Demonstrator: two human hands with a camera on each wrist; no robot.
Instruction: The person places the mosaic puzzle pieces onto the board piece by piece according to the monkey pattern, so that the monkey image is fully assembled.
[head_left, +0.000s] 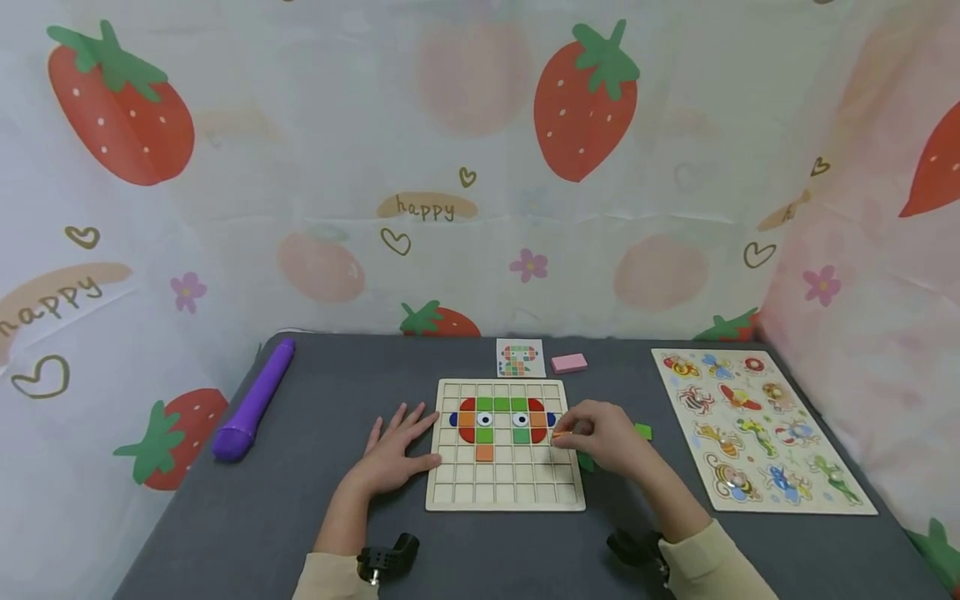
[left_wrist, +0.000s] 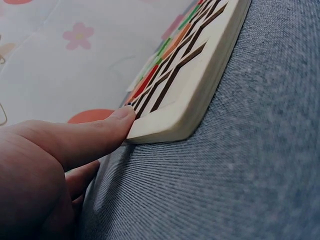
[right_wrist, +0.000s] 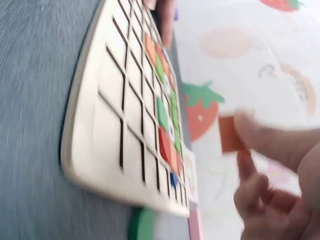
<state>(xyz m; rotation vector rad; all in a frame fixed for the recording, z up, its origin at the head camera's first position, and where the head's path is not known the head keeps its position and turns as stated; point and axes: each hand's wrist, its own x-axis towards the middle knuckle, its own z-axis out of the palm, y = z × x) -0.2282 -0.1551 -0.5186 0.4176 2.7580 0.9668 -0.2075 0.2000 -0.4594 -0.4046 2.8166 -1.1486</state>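
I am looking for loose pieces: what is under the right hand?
From above, the right hand overlaps a pale wooden grid board; a flat dark-green piece and a flat bright-green piece peek out. Anything fully covered cannot be seen.

Head view: soft, even light; grid board [head_left: 506, 494] sharp enough, print on small card [head_left: 520, 358] mushy. Left wrist view: dimmer, bluish, my left hand [left_wrist: 47, 162] darkest toward bottom. Right wrist view: brighter; my right hand [right_wrist: 295, 155] and orange tile [right_wrist: 229, 134] smeared by blur, backdrop [right_wrist: 220, 20] washed pale.
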